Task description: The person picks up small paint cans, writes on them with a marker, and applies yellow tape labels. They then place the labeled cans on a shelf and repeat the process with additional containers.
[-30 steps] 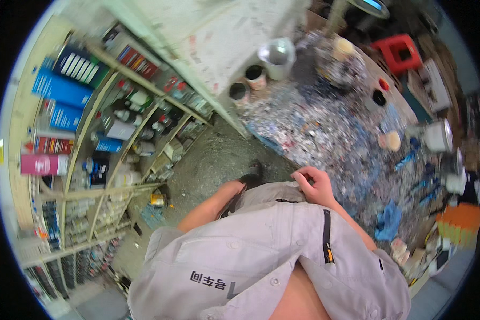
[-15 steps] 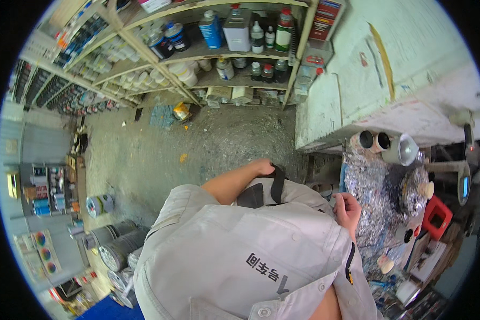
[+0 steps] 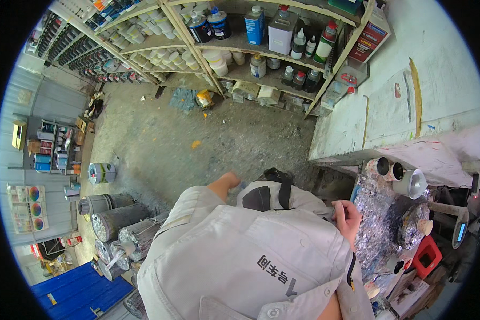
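Change: view swings left; counter (image 3: pixel 375 210) shifts to the right edge, concrete floor (image 3: pixel 240 138) opens ahead.
Effect: both hands appear clear of the cups.
Left hand (image 3: pixel 229 181): blurred, out beside trousers (image 3: pixel 306 196); fingers cannot be told.
Right hand (image 3: pixel 347 218): fingers curled, near counter; any pinch cannot be told.
Cups (image 3: pixel 379 166): round, dark-mouthed, at counter's far end.
Counter: rough, paint-crusted.
Drums (image 3: pixel 109 224): grey, streaked cylinders.

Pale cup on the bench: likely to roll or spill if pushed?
Round rim, so the pale cup could roll once tipped. Open mouth, so any contents would probably spill; weight is uncertain, as its fill is unclear. The nearby dark-mouthed cup might get knocked too.
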`<state>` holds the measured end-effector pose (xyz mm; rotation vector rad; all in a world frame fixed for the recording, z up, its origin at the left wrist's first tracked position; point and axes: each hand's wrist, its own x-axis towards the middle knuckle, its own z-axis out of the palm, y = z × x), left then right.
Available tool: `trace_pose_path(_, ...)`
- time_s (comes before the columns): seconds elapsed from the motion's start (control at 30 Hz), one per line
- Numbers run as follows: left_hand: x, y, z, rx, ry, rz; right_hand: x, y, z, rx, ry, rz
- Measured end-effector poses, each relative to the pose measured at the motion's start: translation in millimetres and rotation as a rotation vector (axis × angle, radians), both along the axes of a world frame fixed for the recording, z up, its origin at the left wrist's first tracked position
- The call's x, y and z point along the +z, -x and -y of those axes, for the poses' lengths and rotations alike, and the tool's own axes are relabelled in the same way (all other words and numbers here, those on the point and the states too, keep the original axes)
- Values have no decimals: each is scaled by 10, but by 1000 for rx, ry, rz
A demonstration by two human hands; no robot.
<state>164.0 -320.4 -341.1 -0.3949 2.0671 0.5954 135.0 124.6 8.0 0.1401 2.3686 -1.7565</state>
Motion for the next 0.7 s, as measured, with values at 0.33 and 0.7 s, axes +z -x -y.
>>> trace_pose_path(0.33,-1059,288,66,5,-355,-273,5,185,-552,-210,-232,-261)
trace_pose_path(0.7,-445,752,653,-189,-183,-229,-48,1309,-3102,-928,-547,-285)
